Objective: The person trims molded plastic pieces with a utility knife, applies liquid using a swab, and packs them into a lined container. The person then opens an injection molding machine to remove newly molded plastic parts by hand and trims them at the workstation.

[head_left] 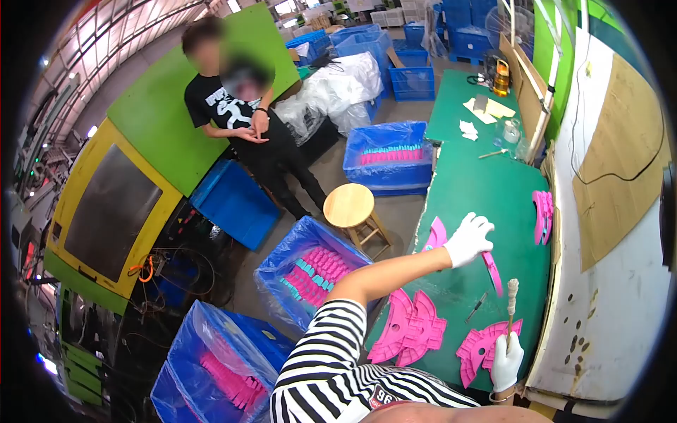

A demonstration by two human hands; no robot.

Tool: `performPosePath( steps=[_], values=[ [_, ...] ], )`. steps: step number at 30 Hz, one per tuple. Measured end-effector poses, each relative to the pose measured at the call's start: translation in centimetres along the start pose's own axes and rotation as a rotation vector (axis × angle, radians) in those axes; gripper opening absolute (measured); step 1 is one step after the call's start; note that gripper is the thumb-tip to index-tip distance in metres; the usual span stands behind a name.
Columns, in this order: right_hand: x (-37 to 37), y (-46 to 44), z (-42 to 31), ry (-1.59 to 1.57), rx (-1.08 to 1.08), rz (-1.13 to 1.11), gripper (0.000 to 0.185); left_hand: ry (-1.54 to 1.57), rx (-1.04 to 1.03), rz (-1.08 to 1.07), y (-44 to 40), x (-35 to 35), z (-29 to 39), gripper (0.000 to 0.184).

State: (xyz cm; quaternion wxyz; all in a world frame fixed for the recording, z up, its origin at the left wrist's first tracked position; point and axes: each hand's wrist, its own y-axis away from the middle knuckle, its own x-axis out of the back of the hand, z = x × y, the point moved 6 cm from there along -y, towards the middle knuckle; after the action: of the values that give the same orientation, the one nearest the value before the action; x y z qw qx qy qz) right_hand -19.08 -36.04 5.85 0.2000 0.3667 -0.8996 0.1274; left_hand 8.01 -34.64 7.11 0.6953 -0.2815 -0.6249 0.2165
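My left hand (469,240), in a white glove, reaches over the green table with its fingers apart and bent. Close below its thumb stands a narrow curved pink plastic part (492,273); whether they touch is unclear. Another pink part (436,234) with a teal spot lies partly hidden behind the wrist. Near the table's front edge, my gloved right hand (506,361) is closed around a thin stick (512,299) with a whitish wrapped tip, held upright. Beside that hand are pink fan-shaped parts (474,349). More overlapping pink parts (409,328) lie to the left.
A dark pen-like tool (477,308) lies on the green table (486,183). Pink parts (542,217) stand by the wall side. Lined blue crates (264,271) with pink and teal parts and a wooden stool (349,206) are on the left. A person (243,113) stands beyond.
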Motion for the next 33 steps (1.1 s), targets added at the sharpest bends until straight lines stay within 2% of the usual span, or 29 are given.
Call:
performPosePath(
  steps=[3, 5, 7, 9, 10, 11, 13, 15, 17, 21, 27, 29, 30, 31, 33],
  values=[
    [0.9, 0.9, 1.1, -0.012, -0.04, 0.054, 0.023, -0.066, -0.064, -0.108, -2.3, -6.6, 0.1, 0.008],
    [1.5, 1.6, 3.7, 0.004, -0.061, 0.069, 0.024, -0.094, -0.047, -0.307, -3.8, -11.1, 0.3, 0.006],
    [2.1, 2.2, 5.8, -0.009, -0.118, 0.113, 0.023, -0.064, -0.062, -0.238, -5.3, -14.5, 0.9, 0.007],
    [2.6, 2.5, 7.0, 0.018, -0.176, 0.117, 0.021, 0.254, 0.414, -0.196, -6.3, -18.4, -0.8, 0.009],
    [2.5, 2.2, 6.4, -0.027, -0.218, 0.094, 0.021, 0.192, 0.143, -0.25, -6.9, -18.1, 0.6, 0.01],
    [2.6, 2.3, 6.0, -0.066, -0.275, 0.09, 0.021, 0.157, 0.057, -0.274, -6.5, -18.8, 1.3, 0.008],
    [2.9, 2.1, 5.6, -0.004, -0.178, 0.135, 0.017, 0.171, 0.127, -0.501, -7.0, -19.8, 2.2, 0.01],
    [3.6, 1.9, 4.9, 0.054, -0.277, 0.099, 0.017, 0.153, 0.086, -0.473, -7.2, -21.3, 3.2, 0.012],
    [4.0, 2.2, 5.4, 0.083, -0.249, 0.13, 0.018, 0.128, 0.098, -0.355, -6.4, -23.5, 3.8, 0.017],
    [4.7, 2.6, 6.2, 0.105, -0.346, 0.109, 0.023, 0.146, 0.076, -0.381, -6.8, -27.0, 6.0, 0.018],
    [4.8, 2.8, 7.4, 0.056, -0.354, 0.168, 0.024, 0.143, 0.059, -0.337, -7.7, -31.6, 8.0, 0.024],
    [4.9, 2.9, 7.9, 0.072, -0.408, 0.12, 0.024, 0.096, 0.144, -0.404, -7.4, -32.6, 8.2, 0.024],
    [4.9, 3.0, 8.1, 0.075, -0.426, 0.115, 0.025, 0.104, 0.172, -0.435, -6.9, -33.1, 8.2, 0.034],
    [4.9, 2.9, 8.3, 0.078, -0.442, 0.111, 0.025, 0.106, 0.179, -0.436, -6.6, -33.2, 8.3, 0.034],
    [4.9, 2.6, 8.4, 0.067, -0.422, 0.125, 0.024, 0.207, 0.397, -0.414, -5.7, -33.3, 7.6, 0.044]
  ],
)
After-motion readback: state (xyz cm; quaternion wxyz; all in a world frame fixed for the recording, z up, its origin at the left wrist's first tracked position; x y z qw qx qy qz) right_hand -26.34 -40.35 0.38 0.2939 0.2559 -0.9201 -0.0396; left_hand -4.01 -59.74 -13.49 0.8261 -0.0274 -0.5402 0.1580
